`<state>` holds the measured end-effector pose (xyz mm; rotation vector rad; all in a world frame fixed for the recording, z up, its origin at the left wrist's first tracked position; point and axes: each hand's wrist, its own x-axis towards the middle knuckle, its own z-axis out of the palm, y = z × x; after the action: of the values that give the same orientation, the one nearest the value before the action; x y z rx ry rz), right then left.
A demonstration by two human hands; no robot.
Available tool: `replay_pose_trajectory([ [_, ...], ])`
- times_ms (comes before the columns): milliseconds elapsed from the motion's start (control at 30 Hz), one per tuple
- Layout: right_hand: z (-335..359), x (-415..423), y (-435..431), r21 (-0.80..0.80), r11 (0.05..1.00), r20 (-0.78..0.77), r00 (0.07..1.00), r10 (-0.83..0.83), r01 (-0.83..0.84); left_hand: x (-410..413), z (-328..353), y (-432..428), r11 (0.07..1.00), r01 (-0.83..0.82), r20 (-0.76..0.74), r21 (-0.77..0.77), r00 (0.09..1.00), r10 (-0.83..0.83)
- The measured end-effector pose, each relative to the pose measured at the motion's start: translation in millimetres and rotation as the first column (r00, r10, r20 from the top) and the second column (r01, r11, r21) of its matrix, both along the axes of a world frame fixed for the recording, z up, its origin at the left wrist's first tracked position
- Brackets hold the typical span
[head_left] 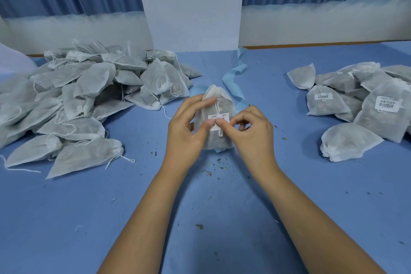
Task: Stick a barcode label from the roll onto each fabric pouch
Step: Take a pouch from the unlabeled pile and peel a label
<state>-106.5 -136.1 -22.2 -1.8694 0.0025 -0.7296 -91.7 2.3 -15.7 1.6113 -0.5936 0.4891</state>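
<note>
While the left hand [184, 133] grips one pouch [224, 100], the right hand [251, 133], fingers curled, pinches its one label [225, 115].

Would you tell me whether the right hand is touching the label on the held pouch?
Touching. The head view shows a fingertip of the right hand pressing the label on the pouch, beside a fingertip of the left hand.

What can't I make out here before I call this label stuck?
Head view only:
label centre, barcode: covered by the thumbs of left hand and right hand.
Whether the right hand pinches or only presses it: hidden by its curled fingers.
Roll: unseen; blue strip runs behind the pouch.
left pile, right pile: cut by frame edges.
Print on right pile labels: too small.
</note>
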Motion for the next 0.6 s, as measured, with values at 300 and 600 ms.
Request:
replay_pose_trajectory([
  [300, 9.9, -4.8, -1.6, 0.251, 0.962, -0.070, 0.990, 0.125, -0.104, -7.0, 8.5, -14.1, 0.950, 0.092, -0.120, -0.297, 0.984, -0.133],
  [600, 24.6, -33.9, -29.7, 0.172, 0.981, 0.034, 0.996, 0.083, -0.088, -13.2, 21.3, -51.3, 0.949, -0.111, -0.194, -0.294, 0.979, 0.055],
])
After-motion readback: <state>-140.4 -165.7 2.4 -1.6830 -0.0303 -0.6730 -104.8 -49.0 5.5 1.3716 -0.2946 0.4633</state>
